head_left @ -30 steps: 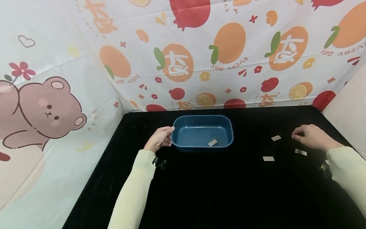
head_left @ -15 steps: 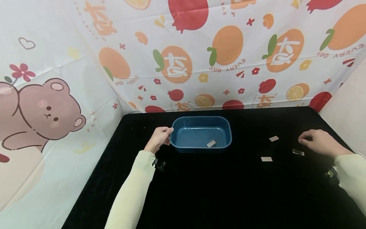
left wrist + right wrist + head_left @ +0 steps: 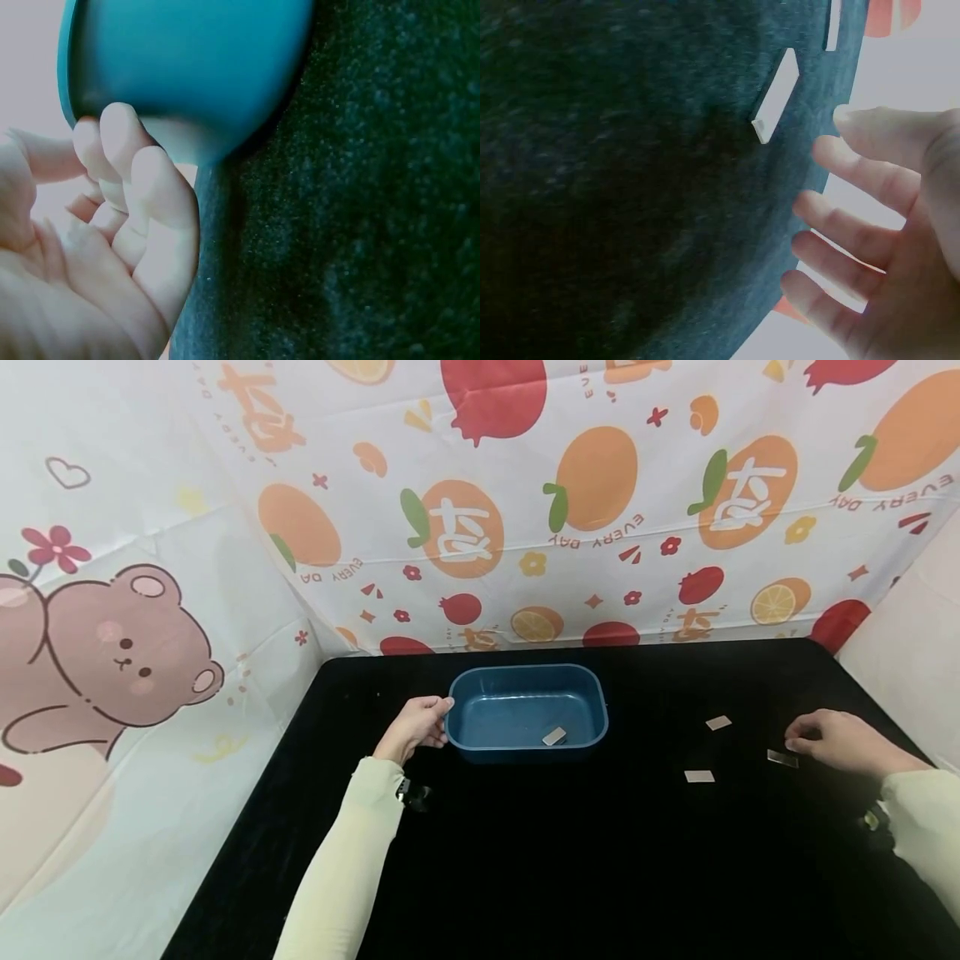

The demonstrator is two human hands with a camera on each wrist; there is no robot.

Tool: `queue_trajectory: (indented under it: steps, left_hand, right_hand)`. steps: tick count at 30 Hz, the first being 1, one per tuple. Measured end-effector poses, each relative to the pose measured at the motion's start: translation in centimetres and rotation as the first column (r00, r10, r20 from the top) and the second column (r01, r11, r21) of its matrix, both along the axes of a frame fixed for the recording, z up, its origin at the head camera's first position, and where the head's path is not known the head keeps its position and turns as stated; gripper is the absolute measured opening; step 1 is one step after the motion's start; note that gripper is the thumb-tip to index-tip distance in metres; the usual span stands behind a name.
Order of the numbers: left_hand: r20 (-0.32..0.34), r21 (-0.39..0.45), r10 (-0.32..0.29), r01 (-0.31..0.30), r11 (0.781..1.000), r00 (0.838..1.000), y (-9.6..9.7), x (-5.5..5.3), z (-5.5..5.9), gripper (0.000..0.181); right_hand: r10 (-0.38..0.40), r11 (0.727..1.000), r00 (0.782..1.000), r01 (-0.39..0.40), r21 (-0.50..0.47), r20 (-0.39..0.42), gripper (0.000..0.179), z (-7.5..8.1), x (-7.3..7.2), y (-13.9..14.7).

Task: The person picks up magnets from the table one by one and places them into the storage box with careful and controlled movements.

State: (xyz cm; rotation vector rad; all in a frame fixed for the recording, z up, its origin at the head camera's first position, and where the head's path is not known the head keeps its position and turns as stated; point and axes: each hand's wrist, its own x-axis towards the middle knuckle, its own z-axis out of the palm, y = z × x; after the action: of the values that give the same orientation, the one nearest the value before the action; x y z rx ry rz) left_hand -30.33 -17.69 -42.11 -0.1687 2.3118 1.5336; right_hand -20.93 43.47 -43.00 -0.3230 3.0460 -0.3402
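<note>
My left hand (image 3: 417, 724) grips the left rim of a blue plastic basin (image 3: 528, 749), thumb at the rim. In the left wrist view several fingertips (image 3: 157, 176) press against the basin's outer wall (image 3: 187, 67). One small flat rectangular piece (image 3: 555, 737) lies inside the basin, near its front wall. On the right, my right hand (image 3: 847, 739) hovers with loosely bent fingers and nothing between them. Its thumb and forefinger are close to a shiny rectangular piece (image 3: 783, 758). The right wrist view shows a pale piece (image 3: 777, 96) on the cloth, apart from the fingers.
Two more flat rectangular pieces, a back one (image 3: 718, 723) and a front one (image 3: 699, 777), lie between the basin and my right hand. Black cloth (image 3: 570, 860) covers the table. A fruit-print sheet (image 3: 525, 560) hangs behind it, and a bear-print sheet (image 3: 247, 585) on the left.
My right hand has shifted right, then lowered slightly toward the shiny piece's right end. The left hand has kept its grip on the basin. The whole head view has shifted slightly.
</note>
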Motion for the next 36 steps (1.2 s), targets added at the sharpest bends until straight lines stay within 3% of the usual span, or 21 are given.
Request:
queue_trajectory:
  steps: [9, 16, 26, 36]
  left_hand:
    - [0.011, 0.011, -0.014, 0.014, 1.0, 1.0, -0.1, 0.0, 0.1, 0.037]
    - [0.013, 0.043, -0.006, 0.005, 0.999, 1.0, -0.1, -0.1, 0.0, 0.036]
    - [0.02, 0.052, -0.01, 0.009, 0.999, 1.0, -0.2, 0.0, -0.5, 0.035]
    - [0.006, 0.052, -0.008, 0.008, 0.999, 1.0, 0.1, 0.1, -0.4, 0.035]
  right_hand:
    - [0.025, 1.0, 0.999, -0.025, -0.002, -0.029, 0.014, -1.4, 0.9, 0.1]
    - [0.059, 0.998, 0.994, -0.06, -0.009, -0.092, 0.014, -2.0, 0.8, 0.3]
    - [0.016, 1.0, 1.0, -0.016, -0.009, -0.008, 0.018, -0.9, 0.2, -0.2]
    - [0.015, 0.996, 0.994, -0.024, -0.089, -0.106, 0.038, -0.8, 0.5, -0.5]
